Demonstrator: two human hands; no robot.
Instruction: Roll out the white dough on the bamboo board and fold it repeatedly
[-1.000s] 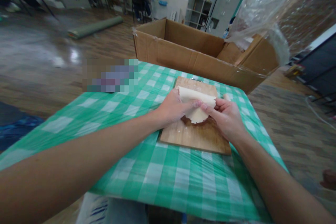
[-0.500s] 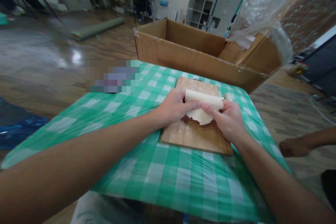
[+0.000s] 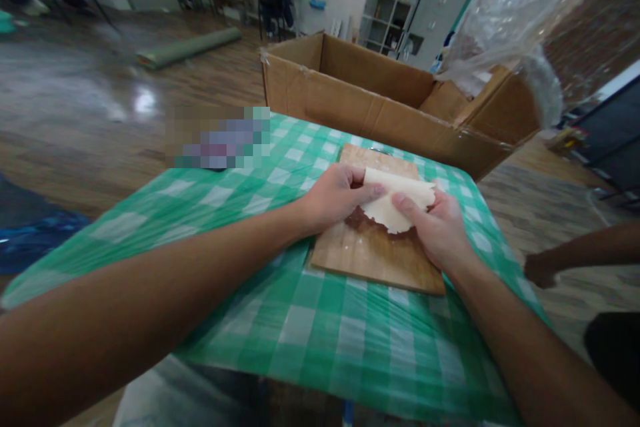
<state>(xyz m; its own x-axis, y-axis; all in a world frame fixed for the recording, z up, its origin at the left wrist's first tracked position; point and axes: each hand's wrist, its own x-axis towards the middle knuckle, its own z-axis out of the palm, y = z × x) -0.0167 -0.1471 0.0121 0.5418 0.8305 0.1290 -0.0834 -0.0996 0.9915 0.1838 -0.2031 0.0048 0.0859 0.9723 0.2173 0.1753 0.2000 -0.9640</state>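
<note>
Between my two hands is a thin, pale sheet of dough (image 3: 397, 203) with a ragged lower edge, its far side folded over. My left hand (image 3: 343, 197) pinches its left side, thumb on top and fingers behind. On the right side, my right hand (image 3: 435, 217) grips it the same way, the thumb lying near the middle. The dough is held over a wooden cutting board (image 3: 375, 260), whose middle is partly hidden by the dough and hands. A few white specks lie on the board.
A green-and-white checked cloth (image 3: 280, 320) covers the table. Beyond the far edge stands a large open cardboard box (image 3: 350, 90). A blurred-out item (image 3: 220, 143) lies at the far left corner. Another person's hand (image 3: 543, 270) hangs near the right edge.
The dough's rolled-looking far part now lies flatter and more open. My thumbs have moved apart. The other person's hand at right has shifted slightly.
</note>
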